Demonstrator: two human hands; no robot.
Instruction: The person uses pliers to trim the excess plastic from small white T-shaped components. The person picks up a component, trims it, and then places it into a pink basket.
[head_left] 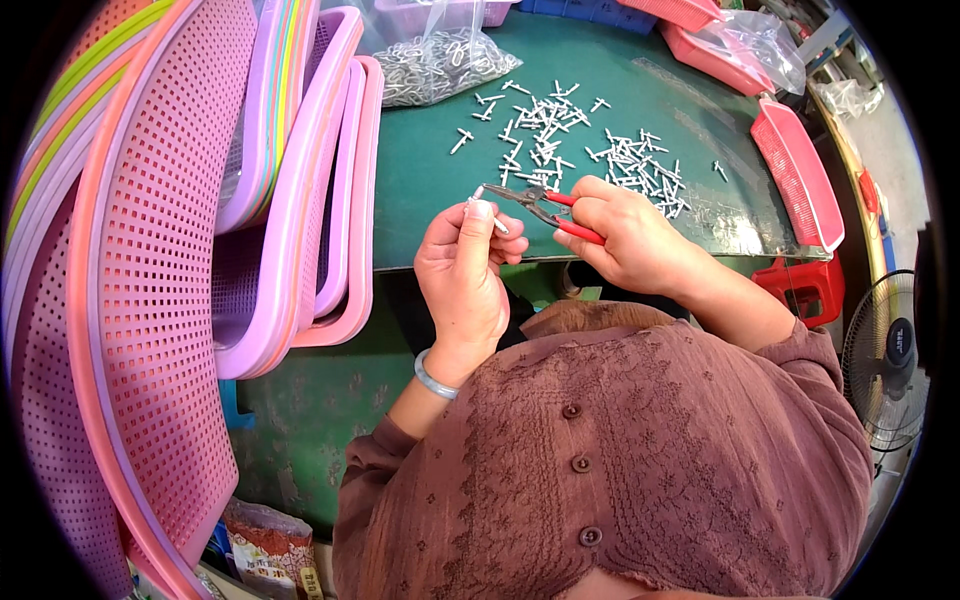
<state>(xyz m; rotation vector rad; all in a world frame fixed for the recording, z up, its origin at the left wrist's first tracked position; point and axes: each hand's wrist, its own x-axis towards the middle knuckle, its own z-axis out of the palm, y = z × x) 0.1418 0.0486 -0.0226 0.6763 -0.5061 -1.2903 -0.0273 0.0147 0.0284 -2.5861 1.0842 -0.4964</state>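
My right hand (632,236) is closed around the red handles of a pair of pliers (527,198), whose dark jaws point left. Between the thumb and fingers of my left hand (464,278) is a small whitish metal part (501,226). The plier tips meet its upper end, just above the thumb; my fingers cover most of the part, so its full shape is hidden. Just beyond my hands, small silvery pin-like parts (548,120) lie scattered on the green table (430,150), with a second heap (640,165) to their right.
Stacked pink and purple perforated baskets (165,250) crowd the left side. A clear bag of metal loops (445,70) sits at the back. Red baskets (795,175) line the right edge, near a red stool (805,285) and a fan (890,345).
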